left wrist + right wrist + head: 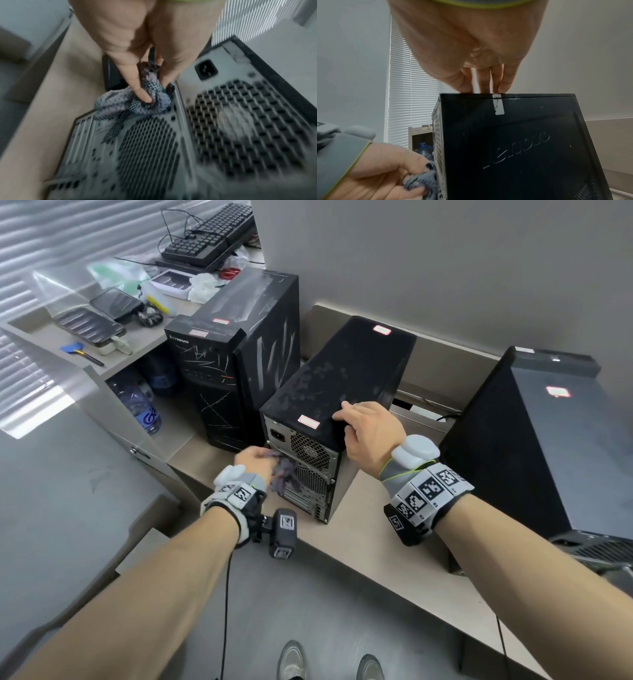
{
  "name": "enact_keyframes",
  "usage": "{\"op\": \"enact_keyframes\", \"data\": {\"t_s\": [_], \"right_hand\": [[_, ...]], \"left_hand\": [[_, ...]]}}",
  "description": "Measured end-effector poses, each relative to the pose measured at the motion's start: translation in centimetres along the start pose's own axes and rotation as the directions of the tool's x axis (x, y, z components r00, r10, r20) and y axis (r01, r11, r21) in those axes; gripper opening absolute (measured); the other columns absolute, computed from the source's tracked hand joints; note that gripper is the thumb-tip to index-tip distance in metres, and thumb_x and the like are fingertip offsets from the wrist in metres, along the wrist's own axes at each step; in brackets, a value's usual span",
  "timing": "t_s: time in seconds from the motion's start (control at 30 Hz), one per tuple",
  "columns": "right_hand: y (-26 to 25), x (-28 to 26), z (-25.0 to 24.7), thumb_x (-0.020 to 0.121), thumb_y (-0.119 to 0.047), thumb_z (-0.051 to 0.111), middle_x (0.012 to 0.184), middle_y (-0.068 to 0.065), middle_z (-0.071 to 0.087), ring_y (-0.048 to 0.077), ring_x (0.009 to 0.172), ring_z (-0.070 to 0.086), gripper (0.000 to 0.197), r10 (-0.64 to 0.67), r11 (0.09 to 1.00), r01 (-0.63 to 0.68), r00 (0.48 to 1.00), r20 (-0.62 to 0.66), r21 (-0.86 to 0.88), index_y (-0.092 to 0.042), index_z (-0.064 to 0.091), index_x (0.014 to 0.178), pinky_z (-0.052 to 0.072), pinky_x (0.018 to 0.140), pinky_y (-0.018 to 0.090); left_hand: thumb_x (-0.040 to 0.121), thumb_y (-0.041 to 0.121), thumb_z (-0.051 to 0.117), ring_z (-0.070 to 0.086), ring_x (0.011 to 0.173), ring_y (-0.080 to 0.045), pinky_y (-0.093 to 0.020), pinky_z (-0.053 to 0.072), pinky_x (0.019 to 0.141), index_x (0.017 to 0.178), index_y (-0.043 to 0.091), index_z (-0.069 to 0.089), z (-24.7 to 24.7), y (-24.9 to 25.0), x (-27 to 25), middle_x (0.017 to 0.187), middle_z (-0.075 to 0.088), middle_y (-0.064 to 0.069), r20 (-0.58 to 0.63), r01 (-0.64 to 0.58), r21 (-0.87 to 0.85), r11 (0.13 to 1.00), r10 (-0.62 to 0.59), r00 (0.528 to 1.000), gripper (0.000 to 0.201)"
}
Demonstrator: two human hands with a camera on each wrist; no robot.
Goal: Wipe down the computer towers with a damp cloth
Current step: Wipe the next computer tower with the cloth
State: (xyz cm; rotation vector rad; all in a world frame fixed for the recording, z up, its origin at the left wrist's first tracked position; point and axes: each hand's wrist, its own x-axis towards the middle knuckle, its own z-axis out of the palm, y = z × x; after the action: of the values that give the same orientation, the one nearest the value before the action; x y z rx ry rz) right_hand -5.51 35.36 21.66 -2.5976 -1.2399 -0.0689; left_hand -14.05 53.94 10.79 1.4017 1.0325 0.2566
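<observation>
Against the rear panel of the middle tower [337, 378], the left hand [255, 462] pinches a bunched grey cloth [282, 475] between thumb and curled fingers [140, 93]; the cloth touches the metal grille just beside the power socket [206, 69]. Right hand [368, 433] rests atop the same tower at its rear right edge, fingers straight over the top, thumb down the side panel. Scratched tower [239, 354] stands to the left, another tower [534, 440] to the right, all on a beige desk [376, 546].

Only thing I can read is "lenovo" — on the scratched left tower [219, 378] front, and embossed on the middle tower [522, 148] side panel. Stickers too blurry.
</observation>
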Motion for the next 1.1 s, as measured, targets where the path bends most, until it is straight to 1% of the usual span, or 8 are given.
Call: {"op": "enact_keyframes", "data": {"t_s": [0.17,0.27,0.5,0.6,0.77,0.87,1.0,1.1], "right_hand": [[0.2,0.2,0.6,0.091,-0.004,0.043,0.14,0.009,0.052,0.026,0.126,0.047,0.04,0.01,1.0,-0.01,1.0,-0.018,0.018,-0.012,0.06,0.126,0.027,0.102,0.021],[0.2,0.2,0.7,0.09,-0.005,0.044,0.138,0.009,0.054,0.027,0.125,0.047,0.039,0.011,1.0,-0.01,1.0,-0.027,0.016,-0.013,0.061,0.124,0.028,0.102,0.023],[0.2,0.2,0.5,0.091,-0.007,0.043,0.14,0.009,0.052,0.027,0.126,0.046,0.039,0.015,1.0,-0.015,1.0,-0.016,0.014,-0.013,0.06,0.126,0.028,0.103,0.023],[0.0,-0.1,0.7,0.089,-0.003,0.045,0.135,0.013,0.056,0.031,0.122,0.05,0.037,0.017,1.0,-0.016,0.999,-0.049,0.022,-0.008,0.062,0.122,0.031,0.102,0.026],[-0.1,0.0,1.3,0.081,-0.007,0.04,0.121,0.016,0.065,0.035,0.109,0.059,0.04,0.02,0.999,-0.018,0.998,-0.06,0.044,-0.006,0.068,0.109,0.042,0.096,0.032],[-0.5,-0.1,1.1,0.082,-0.005,0.041,0.124,0.015,0.063,0.035,0.112,0.057,0.04,0.032,0.999,-0.03,0.998,-0.063,0.034,-0.005,0.067,0.112,0.041,0.097,0.032],[-0.8,-0.3,0.3,0.086,0.002,0.045,0.13,0.017,0.059,0.035,0.116,0.054,0.038,0.004,1.0,-0.003,0.999,-0.043,0.006,-0.003,0.063,0.118,0.032,0.101,0.028],[-0.8,-0.4,-0.1,0.09,-0.001,0.041,0.136,0.011,0.054,0.03,0.124,0.048,0.04,0.009,1.0,-0.009,1.0,-0.014,-0.01,-0.007,0.058,0.126,0.025,0.103,0.022]], "left_hand": [[0.06,-0.01,0.082,0.053,0.045,-0.021,-0.03,0.056,0.047,0.067,0.001,0.059,-0.2,0.6,-0.2,0.062,0.056,-0.014,0.444,0.369,-0.114,0.922,-0.285,0.849,0.027],[0.087,-0.016,0.054,0.046,0.042,-0.014,-0.028,0.055,0.044,0.073,0.002,0.052,1.4,0.2,-2.3,0.06,0.049,-0.012,0.2,0.175,-0.089,0.981,-0.154,0.968,0.023],[0.095,-0.007,0.041,0.047,0.033,-0.011,-0.025,0.054,0.05,0.073,0.006,0.049,-1.6,2.0,1.2,0.053,0.054,-0.005,0.158,0.205,-0.325,0.923,-0.161,0.974,0.027],[0.088,-0.005,0.057,0.056,0.056,-0.019,-0.036,0.055,0.068,0.076,0.011,0.053,1.3,-0.5,-0.5,0.069,0.055,-0.007,0.085,0.104,-0.017,0.994,-0.103,0.991,0.021],[0.08,-0.005,0.068,0.053,0.05,-0.018,-0.032,0.052,0.061,0.074,0.013,0.06,2.5,-3.1,-0.5,0.059,0.056,-0.008,0.01,0.09,-0.012,0.996,-0.09,0.996,0.02],[0.078,-0.006,0.07,0.055,0.056,-0.021,-0.036,0.051,0.065,0.069,0.015,0.057,2.2,-3.2,-0.1,0.067,0.059,-0.011,0.015,0.084,-0.037,0.996,-0.083,0.996,0.027],[0.084,-0.012,0.061,0.057,0.038,-0.013,-0.02,0.047,0.04,0.07,0.009,0.056,3.1,-3.6,-1.7,0.066,0.062,-0.01,0.162,0.122,-0.024,0.992,-0.116,0.98,0.026],[0.082,-0.009,0.067,0.069,0.073,-0.03,-0.033,0.056,0.065,0.07,0.013,0.056,4.8,-5.2,-3.2,0.076,0.063,-0.015,0.238,0.096,0.122,0.988,-0.123,0.964,0.027]]}}
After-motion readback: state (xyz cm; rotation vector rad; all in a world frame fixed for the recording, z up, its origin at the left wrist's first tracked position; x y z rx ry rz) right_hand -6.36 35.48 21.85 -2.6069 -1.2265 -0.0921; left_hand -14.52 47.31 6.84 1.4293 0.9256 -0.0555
